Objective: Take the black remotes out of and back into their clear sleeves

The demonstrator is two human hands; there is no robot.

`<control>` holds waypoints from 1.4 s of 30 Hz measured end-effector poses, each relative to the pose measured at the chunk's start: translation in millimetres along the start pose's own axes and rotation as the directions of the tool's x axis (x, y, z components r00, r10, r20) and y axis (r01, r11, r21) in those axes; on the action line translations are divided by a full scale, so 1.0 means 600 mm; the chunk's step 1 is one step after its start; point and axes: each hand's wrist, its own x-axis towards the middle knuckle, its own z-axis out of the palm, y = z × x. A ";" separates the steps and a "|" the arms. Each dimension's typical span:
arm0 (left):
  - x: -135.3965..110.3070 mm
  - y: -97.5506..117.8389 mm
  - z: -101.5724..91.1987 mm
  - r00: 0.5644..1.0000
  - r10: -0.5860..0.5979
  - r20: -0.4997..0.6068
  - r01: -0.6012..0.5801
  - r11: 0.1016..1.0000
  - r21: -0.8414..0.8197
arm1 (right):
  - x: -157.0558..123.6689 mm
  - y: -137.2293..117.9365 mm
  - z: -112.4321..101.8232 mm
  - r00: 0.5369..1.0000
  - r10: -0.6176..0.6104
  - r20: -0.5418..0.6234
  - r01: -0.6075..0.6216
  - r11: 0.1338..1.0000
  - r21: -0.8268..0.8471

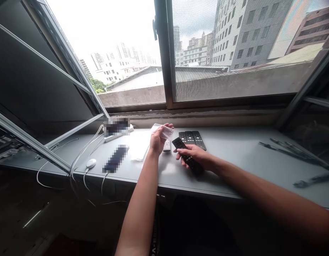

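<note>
My left hand (157,141) is closed on a thin, white, see-through plastic bag (167,132), held above the table. My right hand (192,155) grips a black remote control (179,143), tilted with its far end up and to the left. Behind the right hand, several dark remote controls (198,138) lie side by side on the table. A light-coloured remote control (167,145) lies between my hands, partly hidden by the left hand and the bag. Left of my left wrist, a stack of white plastic bags or sheets (139,151) rests flat.
The grey table (239,167) runs below a window (167,53). On its left are a power strip (119,134) with cables, a blurred-out phone-like object (115,160) and a white round device (91,163). Metal frame bars (71,85) slant at left; cables (292,151) lie at right.
</note>
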 end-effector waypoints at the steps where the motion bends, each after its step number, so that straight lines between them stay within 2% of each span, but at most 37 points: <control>1: 0.002 0.001 -0.001 0.999 0.023 -0.040 -0.024 1.000 -0.020 | 0.001 0.000 -0.001 1.000 -0.016 -0.009 0.016 1.000 0.006; 3: 0.004 0.002 -0.003 0.996 0.037 -0.085 -0.039 0.999 -0.022 | 0.001 -0.001 -0.003 0.998 -0.047 -0.041 0.048 0.999 0.014; 5: 0.003 0.003 -0.004 0.997 0.020 -0.075 -0.020 1.000 0.004 | 0.000 -0.005 -0.003 0.995 -0.065 -0.079 0.066 0.998 0.009; 9: -0.005 0.000 -0.001 0.994 -0.093 0.059 0.087 0.991 0.099 | -0.005 -0.015 -0.001 0.987 -0.108 -0.122 0.109 0.994 -0.005; 14: -0.017 -0.007 0.009 0.948 -0.258 0.189 0.208 0.946 0.250 | -0.005 -0.016 0.000 0.989 -0.123 -0.080 0.122 0.992 -0.016; 16: -0.018 -0.010 0.010 0.935 -0.274 0.228 0.215 0.943 0.253 | -0.004 -0.013 0.000 0.989 -0.123 -0.079 0.121 0.992 -0.029; 18: -0.015 -0.011 0.007 0.945 -0.235 0.226 0.182 0.955 0.234 | -0.003 -0.011 0.000 0.988 -0.120 -0.093 0.116 0.992 -0.041; 21: -0.003 -0.009 -0.004 0.982 -0.144 0.121 0.123 0.978 0.171 | -0.004 -0.011 0.003 0.990 -0.107 -0.093 0.105 0.994 -0.031; 23: 0.007 -0.007 -0.014 0.996 -0.085 -0.003 0.085 0.990 0.114 | -0.005 -0.013 0.007 0.993 -0.091 -0.079 0.090 0.996 -0.017; 25: 0.016 -0.005 -0.023 0.989 -0.025 -0.143 0.033 0.998 0.052 | -0.006 -0.014 0.010 0.996 -0.070 -0.063 0.069 0.998 -0.009; 29: 0.027 -0.002 -0.042 0.919 0.023 -0.393 -0.046 0.998 -0.050 | -0.008 -0.015 0.011 0.998 -0.030 -0.047 0.029 0.999 -0.028; 33: 0.032 0.000 -0.060 0.831 0.066 -0.553 -0.141 0.986 -0.093 | -0.008 -0.013 0.005 0.998 -0.019 -0.060 0.016 0.998 -0.055; 36: 0.034 0.003 -0.067 0.782 0.106 -0.615 -0.196 0.977 -0.081 | -0.005 -0.009 0.004 0.997 -0.027 -0.071 0.023 0.998 -0.055; 38: 0.033 0.003 -0.063 0.782 0.104 -0.615 -0.174 0.983 -0.056 | -0.004 -0.007 0.006 0.993 -0.077 -0.087 0.074 0.997 -0.038; 40: 0.029 -0.001 -0.054 0.827 0.074 -0.557 -0.096 0.995 -0.010 | -0.003 -0.007 0.008 0.988 -0.123 -0.098 0.122 0.992 -0.021; 42: 0.025 -0.010 -0.043 0.897 0.030 -0.441 0.000 0.998 0.067 | -0.005 -0.008 0.010 0.986 -0.137 -0.098 0.136 0.991 -0.019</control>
